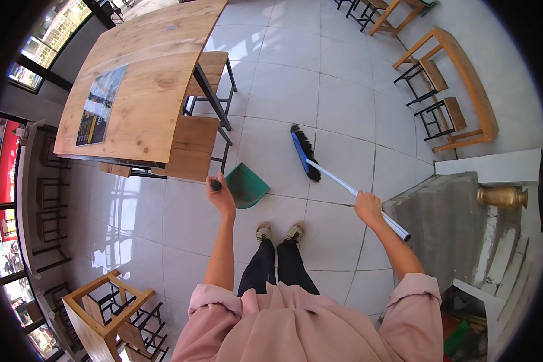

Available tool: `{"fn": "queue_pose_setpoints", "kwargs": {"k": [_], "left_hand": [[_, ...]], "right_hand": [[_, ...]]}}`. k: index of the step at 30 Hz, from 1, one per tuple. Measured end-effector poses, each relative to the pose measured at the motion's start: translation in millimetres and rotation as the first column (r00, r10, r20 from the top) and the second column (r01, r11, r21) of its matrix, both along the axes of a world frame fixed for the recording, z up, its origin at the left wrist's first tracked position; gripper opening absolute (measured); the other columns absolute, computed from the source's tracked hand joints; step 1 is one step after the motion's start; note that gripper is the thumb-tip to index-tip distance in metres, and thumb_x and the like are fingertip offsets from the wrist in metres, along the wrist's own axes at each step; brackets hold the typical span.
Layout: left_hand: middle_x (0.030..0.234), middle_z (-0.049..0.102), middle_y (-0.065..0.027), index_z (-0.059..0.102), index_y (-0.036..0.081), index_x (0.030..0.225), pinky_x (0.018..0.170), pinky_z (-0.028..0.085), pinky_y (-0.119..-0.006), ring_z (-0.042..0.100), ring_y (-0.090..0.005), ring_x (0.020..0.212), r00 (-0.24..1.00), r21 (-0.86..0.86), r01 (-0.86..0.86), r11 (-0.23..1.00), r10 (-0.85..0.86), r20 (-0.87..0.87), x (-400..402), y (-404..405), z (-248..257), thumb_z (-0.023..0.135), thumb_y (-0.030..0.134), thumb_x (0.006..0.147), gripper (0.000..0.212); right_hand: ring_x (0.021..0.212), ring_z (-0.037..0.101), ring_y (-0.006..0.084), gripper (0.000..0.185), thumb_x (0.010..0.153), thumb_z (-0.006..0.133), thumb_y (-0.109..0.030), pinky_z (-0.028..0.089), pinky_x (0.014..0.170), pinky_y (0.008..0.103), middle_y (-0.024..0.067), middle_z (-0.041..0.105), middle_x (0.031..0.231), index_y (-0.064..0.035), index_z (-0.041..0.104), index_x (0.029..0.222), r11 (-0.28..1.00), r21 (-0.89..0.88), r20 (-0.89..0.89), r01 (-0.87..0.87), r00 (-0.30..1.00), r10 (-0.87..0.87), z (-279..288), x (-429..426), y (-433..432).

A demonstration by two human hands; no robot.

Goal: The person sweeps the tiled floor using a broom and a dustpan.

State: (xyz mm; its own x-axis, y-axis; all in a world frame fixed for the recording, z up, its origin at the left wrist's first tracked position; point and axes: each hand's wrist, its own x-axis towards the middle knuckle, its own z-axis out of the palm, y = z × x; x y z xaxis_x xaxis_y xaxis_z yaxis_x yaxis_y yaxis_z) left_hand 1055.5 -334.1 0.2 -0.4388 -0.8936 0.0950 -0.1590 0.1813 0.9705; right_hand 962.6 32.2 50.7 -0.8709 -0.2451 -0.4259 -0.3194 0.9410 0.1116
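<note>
My left hand (220,195) is closed around the dark-tipped upright handle (215,185) of a green plastic dustpan (245,188), whose pan shows just beyond the hand, low over or on the floor. My right hand (368,208) grips the pale pole of a broom (332,176) partway down, with the pole's end sticking out behind the wrist. The broom's blue head with black bristles (306,153) rests on the tiles ahead, to the right of the dustpan and apart from it.
A wooden table (145,81) bearing a printed sheet (100,106) stands at the left, with wooden stools (192,149) against it. More stools (434,74) and a wooden frame table (475,90) line the right wall. A grey concrete block (439,217) and brass vase (502,197) are at the right.
</note>
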Motion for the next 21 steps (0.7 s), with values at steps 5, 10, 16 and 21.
{"fn": "queue_pose_setpoints", "kwargs": {"k": [5, 10, 16, 21], "left_hand": [[0.06, 0.041, -0.0023, 0.043, 0.001, 0.068, 0.054, 0.036, -0.026, 0.038, -0.0119, 0.057, 1.0, -0.043, 0.017, 0.999, -0.017, 0.006, -1, 3, -2, 0.055, 0.019, 0.085, 0.027], [0.061, 0.038, 0.0, 0.042, 0.002, 0.068, 0.055, 0.034, -0.025, 0.035, -0.0102, 0.059, 0.995, 0.017, -0.097, 0.995, 0.097, -0.02, 3, 5, 8, 0.055, 0.02, 0.086, 0.028], [0.063, 0.037, 0.0009, 0.043, 0.002, 0.069, 0.055, 0.034, -0.025, 0.035, -0.0097, 0.06, 0.985, -0.007, -0.173, 0.985, 0.173, -0.018, 14, 6, 12, 0.055, 0.022, 0.086, 0.029], [0.062, 0.041, -0.002, 0.044, 0.001, 0.07, 0.057, 0.036, -0.025, 0.037, -0.0115, 0.06, 0.992, 0.024, -0.125, 0.992, 0.124, 0.019, 12, 7, 11, 0.054, 0.021, 0.086, 0.028]], "right_hand": [[0.07, 0.061, 0.034, 0.023, 0.077, 0.044, -0.006, 0.048, 0.063, 0.0438, 0.019, 0.061, 0.072, 0.0028, 0.056, 0.095, 0.995, -0.098, 0.089, -0.022, 0.996, 0.031, -5, 29, -36], [0.069, 0.062, 0.031, 0.022, 0.078, 0.046, -0.008, 0.049, 0.061, 0.0415, 0.0159, 0.061, 0.07, 0.0004, 0.057, 0.095, 0.991, -0.114, 0.073, -0.067, 0.994, 0.076, 4, 33, -40], [0.066, 0.062, 0.0279, 0.025, 0.078, 0.046, -0.007, 0.049, 0.06, 0.0393, 0.0144, 0.059, 0.067, -0.0015, 0.056, 0.1, 0.989, -0.034, -0.122, -0.145, 0.983, 0.14, 39, 8, -26], [0.063, 0.062, 0.0249, 0.016, 0.078, 0.049, -0.008, 0.05, 0.052, 0.0344, 0.011, 0.059, 0.063, -0.0022, 0.057, 0.091, 0.979, 0.031, -0.257, -0.199, 0.945, 0.201, 22, -30, -40]]}}
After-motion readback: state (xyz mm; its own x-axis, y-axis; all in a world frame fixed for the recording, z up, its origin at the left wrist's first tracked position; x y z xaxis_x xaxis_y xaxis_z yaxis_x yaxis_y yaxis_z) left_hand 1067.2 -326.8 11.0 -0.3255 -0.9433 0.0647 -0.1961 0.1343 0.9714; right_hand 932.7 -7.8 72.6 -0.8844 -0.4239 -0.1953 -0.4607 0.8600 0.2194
